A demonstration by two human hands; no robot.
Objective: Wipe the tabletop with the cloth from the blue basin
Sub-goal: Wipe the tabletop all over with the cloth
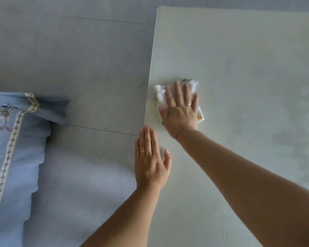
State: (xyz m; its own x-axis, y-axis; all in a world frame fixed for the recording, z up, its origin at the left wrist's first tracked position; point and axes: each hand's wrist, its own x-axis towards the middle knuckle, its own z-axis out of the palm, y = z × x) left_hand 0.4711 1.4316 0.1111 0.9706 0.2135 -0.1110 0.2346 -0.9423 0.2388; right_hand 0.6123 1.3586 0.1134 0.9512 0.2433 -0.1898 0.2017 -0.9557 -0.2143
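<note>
One white tabletop [239, 68], pale and glossy, faint damp smears toward its right side. One cloth [160, 92], white with yellowish marks, bunched flat on the tabletop close to its left edge. Right hand [181, 109] lies palm-down on the cloth, fingers spread and extended, pressing rather than gripping; cloth shows past the fingertips and on both sides of the palm. Ring on one finger. Left hand [150, 161] flat and open, fingers together, holding nothing, resting at the tabletop's left edge, nearer the person than the cloth; one gold ring [142, 151]. Two bare forearms. Left of the tabletop: grey tiled floor [70, 59], and one light-blue cushion [12, 139] with patterned trim, well apart from the table. Nothing blocks the cloth's path on the tabletop.
</note>
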